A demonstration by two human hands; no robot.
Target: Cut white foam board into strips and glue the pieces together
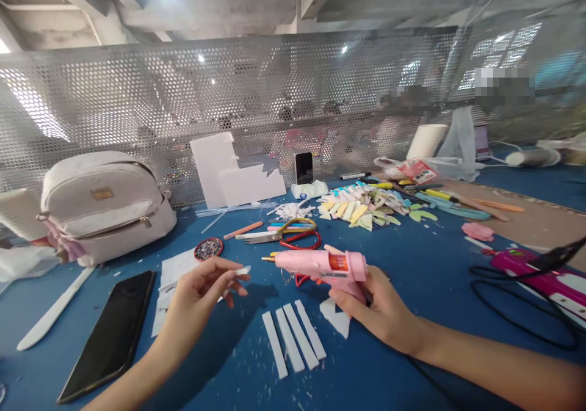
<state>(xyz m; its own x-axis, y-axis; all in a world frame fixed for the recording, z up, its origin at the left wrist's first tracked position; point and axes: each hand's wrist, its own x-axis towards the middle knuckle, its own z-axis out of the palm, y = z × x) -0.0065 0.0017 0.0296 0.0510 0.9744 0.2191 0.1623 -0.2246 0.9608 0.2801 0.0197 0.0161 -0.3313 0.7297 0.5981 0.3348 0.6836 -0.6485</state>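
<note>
My right hand [382, 310] is wrapped round the handle of a pink hot glue gun [315, 265], whose brass nozzle points left. Facing that nozzle, my left hand [208, 286] pinches a small white piece [243, 270] between thumb and fingertips; nozzle and piece are apart. Below, several white strips [290, 341] lie side by side on the blue table [238, 374]. An irregular white scrap [336, 318] rests partly behind my right hand. Scissors [284, 234] with red and yellow handles lie just beyond the glue gun.
At left are a black phone [110, 331], a white knife-shaped strip [55, 310] and a pale backpack [107, 209]. White boards [235, 176] lean on the mesh screen at the back. Coloured scraps [366, 204] pile behind the scissors. A magenta power strip [540, 273] with black cables is at right.
</note>
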